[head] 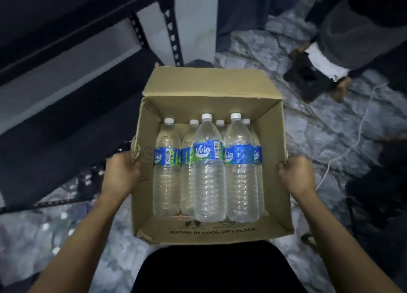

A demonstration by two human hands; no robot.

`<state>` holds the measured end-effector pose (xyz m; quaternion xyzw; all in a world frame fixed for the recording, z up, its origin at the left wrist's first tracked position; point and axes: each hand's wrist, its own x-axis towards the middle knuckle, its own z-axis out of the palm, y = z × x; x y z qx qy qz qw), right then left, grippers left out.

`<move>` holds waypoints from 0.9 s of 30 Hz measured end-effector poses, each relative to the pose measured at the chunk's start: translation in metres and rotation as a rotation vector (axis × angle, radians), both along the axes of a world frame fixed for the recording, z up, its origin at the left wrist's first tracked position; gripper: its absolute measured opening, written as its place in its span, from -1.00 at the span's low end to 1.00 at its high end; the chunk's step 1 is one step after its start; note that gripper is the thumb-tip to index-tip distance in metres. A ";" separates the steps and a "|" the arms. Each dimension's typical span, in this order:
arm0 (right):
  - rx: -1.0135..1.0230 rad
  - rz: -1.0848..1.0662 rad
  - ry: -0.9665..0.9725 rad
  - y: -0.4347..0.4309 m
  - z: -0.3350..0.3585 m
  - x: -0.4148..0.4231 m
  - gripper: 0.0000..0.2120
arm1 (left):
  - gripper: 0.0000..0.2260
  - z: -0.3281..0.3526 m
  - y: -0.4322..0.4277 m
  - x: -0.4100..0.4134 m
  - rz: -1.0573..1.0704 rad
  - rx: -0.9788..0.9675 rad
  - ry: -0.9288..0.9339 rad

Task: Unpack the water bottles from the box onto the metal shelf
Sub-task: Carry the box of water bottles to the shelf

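Observation:
An open cardboard box [211, 231] is in the middle of the view, in front of my body. Several clear water bottles [209, 178] with blue labels and white caps lie inside it in two layers, caps pointing away from me. My left hand [123, 171] grips the box's left wall, fingers curled over its edge. My right hand [295, 173] grips the right wall the same way. The dark metal shelf [72, 57] stands at the left, its slotted uprights and boards running diagonally.
More bottles [57, 226] lie blurred under the shelf's lowest level at lower left. Another person's legs and feet [326, 70] stand at upper right on the marbled floor. A white cord [352, 147] trails across the floor on the right.

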<state>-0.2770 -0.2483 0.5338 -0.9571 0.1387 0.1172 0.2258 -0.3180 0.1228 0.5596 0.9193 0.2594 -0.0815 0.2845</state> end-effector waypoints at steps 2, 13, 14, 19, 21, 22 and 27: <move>-0.004 0.111 -0.004 0.020 0.000 0.010 -0.63 | -0.72 -0.002 0.013 -0.027 0.088 0.011 -0.011; 0.025 0.434 -0.027 0.139 -0.013 0.001 -0.48 | -0.88 -0.022 0.086 -0.161 0.475 -0.046 -0.050; 0.039 0.449 -0.029 0.151 -0.014 -0.003 -0.47 | -0.87 -0.025 0.094 -0.172 0.500 -0.059 -0.052; 0.053 0.539 -0.027 0.201 -0.026 -0.028 -0.46 | -0.86 -0.038 0.129 -0.213 0.592 -0.057 -0.029; 0.047 0.566 -0.017 0.216 -0.039 -0.032 -0.48 | -0.86 -0.046 0.141 -0.223 0.609 -0.067 -0.019; 0.036 0.578 -0.001 0.221 -0.046 -0.033 -0.50 | -0.87 -0.051 0.145 -0.226 0.619 -0.074 -0.009; 0.049 0.574 0.038 0.246 -0.086 -0.034 -0.60 | -0.78 -0.082 0.158 -0.235 0.668 -0.076 0.047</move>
